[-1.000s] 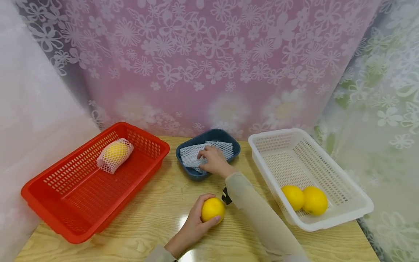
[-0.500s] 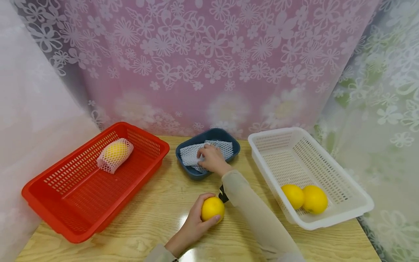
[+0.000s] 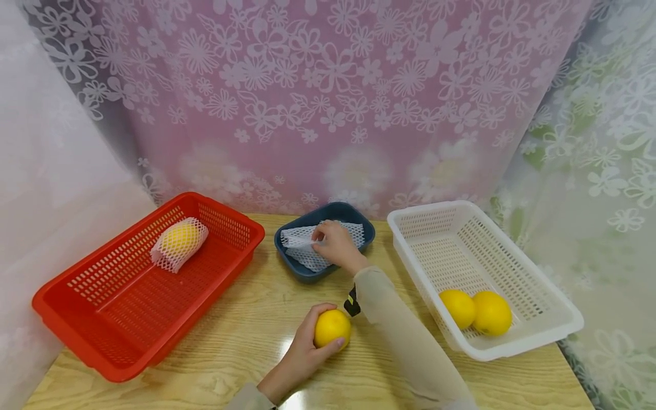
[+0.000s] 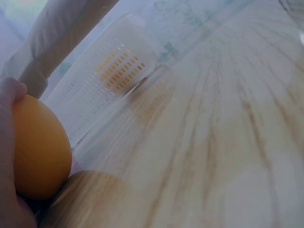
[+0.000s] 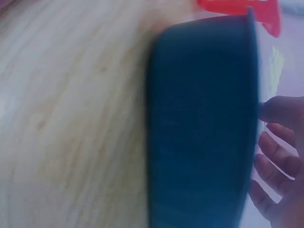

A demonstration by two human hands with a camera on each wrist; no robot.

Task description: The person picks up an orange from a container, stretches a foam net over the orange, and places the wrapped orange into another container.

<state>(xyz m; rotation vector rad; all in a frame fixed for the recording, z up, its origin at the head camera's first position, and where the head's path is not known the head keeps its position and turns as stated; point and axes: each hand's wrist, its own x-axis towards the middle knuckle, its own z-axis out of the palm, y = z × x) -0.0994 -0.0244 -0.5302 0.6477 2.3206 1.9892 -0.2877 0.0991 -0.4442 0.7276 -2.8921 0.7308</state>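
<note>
In the head view my left hand [image 3: 303, 350] grips an orange [image 3: 332, 328] low over the front middle of the table. The left wrist view shows this orange [image 4: 42, 147] with fingers round its side. My right hand [image 3: 338, 246] is at the small blue basin [image 3: 306, 278], where its thumb and fingertips pinch a white foam net sleeve [image 3: 296, 236]. Another net sleeve [image 3: 310, 259] lies beneath, and more netting [image 3: 356, 232] shows to the right. From the right wrist, the basin's outer wall [image 5: 202, 123] hides the netting; the right fingers are at its rim.
To the left stands a red basket [image 3: 205, 290] holding one net-wrapped fruit [image 3: 180, 239]. A white basket [image 3: 425, 285] on the right holds two oranges [image 3: 492, 313]. Flowered curtains [image 3: 328, 114] hang behind the wooden table [image 3: 246, 324].
My right fingertips have drawn together on the upper net sleeve, whose near edge has lifted and exposed the sleeve beneath. The left hand and its orange have stayed in place.
</note>
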